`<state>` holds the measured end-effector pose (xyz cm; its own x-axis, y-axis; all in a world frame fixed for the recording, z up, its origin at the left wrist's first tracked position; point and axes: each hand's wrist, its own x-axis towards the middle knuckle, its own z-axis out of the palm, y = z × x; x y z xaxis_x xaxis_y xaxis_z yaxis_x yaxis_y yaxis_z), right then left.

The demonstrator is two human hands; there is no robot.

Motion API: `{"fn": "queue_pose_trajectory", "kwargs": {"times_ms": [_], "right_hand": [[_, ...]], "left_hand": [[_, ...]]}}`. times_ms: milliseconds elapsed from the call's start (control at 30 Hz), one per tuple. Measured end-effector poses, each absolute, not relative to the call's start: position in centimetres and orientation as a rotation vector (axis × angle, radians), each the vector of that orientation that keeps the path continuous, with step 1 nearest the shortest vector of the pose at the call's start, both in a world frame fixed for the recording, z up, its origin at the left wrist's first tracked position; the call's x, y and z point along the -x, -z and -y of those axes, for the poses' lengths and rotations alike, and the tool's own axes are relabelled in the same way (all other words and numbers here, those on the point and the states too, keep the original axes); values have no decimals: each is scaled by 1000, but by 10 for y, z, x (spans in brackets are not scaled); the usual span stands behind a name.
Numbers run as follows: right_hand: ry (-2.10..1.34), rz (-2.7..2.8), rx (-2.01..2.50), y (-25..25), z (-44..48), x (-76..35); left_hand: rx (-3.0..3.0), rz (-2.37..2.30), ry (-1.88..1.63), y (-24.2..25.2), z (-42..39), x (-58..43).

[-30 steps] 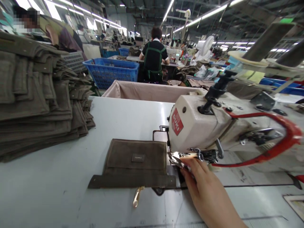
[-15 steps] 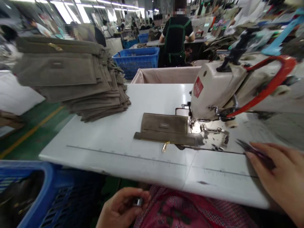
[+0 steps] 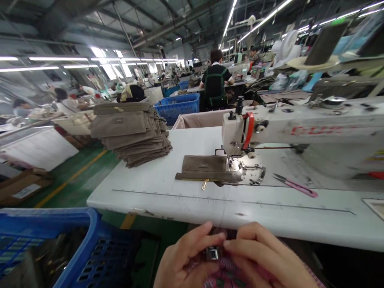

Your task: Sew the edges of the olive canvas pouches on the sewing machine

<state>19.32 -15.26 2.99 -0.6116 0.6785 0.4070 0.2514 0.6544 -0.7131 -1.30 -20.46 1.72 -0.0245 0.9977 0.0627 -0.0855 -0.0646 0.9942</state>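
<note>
My left hand (image 3: pixel 187 256) is closed around a small shiny metal bobbin case (image 3: pixel 212 253), held low in front of the table edge. My right hand (image 3: pixel 264 256) is right beside it, its thumb and fingertips pinched near the bobbin case; what they grip is too small to make out. Pink-handled thread snips (image 3: pixel 295 185) lie on the white table (image 3: pixel 186 202), right of the needle plate. A brown fabric piece (image 3: pixel 205 165) with a gold zipper pull (image 3: pixel 205 184) lies flat, its right end at the sewing machine's (image 3: pixel 237 136) needle area.
A tall stack of brown fabric pieces (image 3: pixel 120 128) stands at the table's left back. A blue basket (image 3: pixel 96 240) with dark pieces is at lower left. Behind the table are a pink-lined bin (image 3: pixel 204 119), another blue basket (image 3: pixel 177 108) and a seated person (image 3: pixel 214 80).
My right hand has let go of the thread snips on the table and come over to my left hand. The left still holds the bobbin case. The view has tilted up and shifted right.
</note>
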Motion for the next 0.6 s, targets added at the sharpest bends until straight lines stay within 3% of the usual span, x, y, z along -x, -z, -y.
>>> {"fn": "queue_pose_trajectory", "kwargs": {"times_ms": [600], "right_hand": [[-898,1991,888,-34,163,-195]], "left_hand": [[-614,-759,-1180,-21,203,-12]]}}
